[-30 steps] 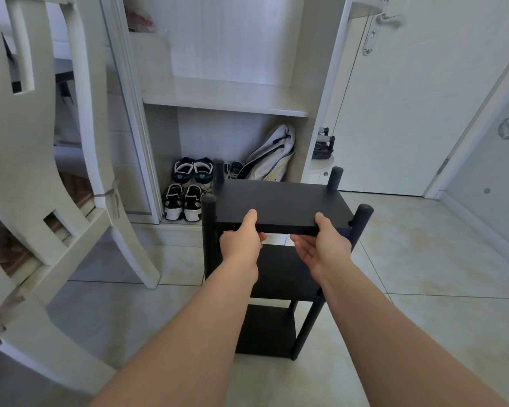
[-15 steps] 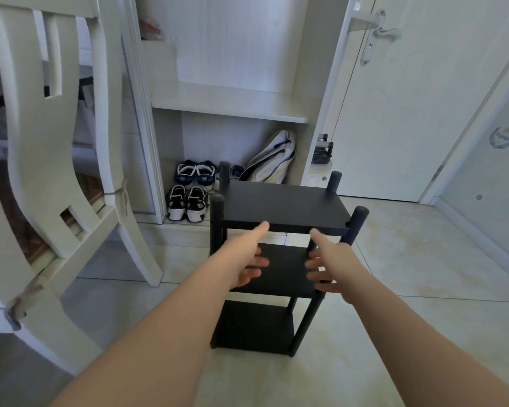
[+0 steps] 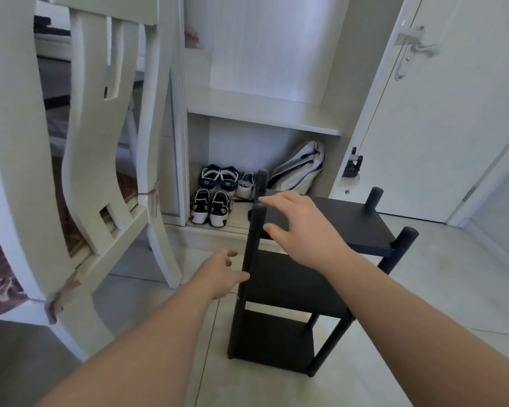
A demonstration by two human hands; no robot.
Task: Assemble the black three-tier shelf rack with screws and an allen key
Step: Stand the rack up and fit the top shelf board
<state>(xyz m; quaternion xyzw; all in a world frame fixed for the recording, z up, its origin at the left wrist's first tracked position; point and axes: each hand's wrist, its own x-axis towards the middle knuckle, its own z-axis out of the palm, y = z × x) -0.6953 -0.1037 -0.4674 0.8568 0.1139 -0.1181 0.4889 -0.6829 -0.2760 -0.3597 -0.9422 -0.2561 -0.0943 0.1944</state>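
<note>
The black three-tier shelf rack (image 3: pixel 362 230) stands upright on the tiled floor, its four round posts rising above the top shelf. My left hand (image 3: pixel 221 274) is at the front left post, level with the middle shelf, fingers spread and touching or just short of the post. My right hand (image 3: pixel 300 224) hovers over the left part of the top shelf, palm down, fingers apart, thumb near the shelf's front edge. Neither hand holds anything. No screws or allen key are in view.
A white chair (image 3: pixel 80 160) stands close on the left. Behind the rack an open white cabinet (image 3: pixel 265 118) holds several shoes (image 3: pixel 212 201) and a white bag (image 3: pixel 300 168). A white door (image 3: pixel 441 113) is at the right.
Both hands let go of the top shelf's front edge and opened. The left hand moved left to the front left post; the right hand rose over the top shelf. The view shifted.
</note>
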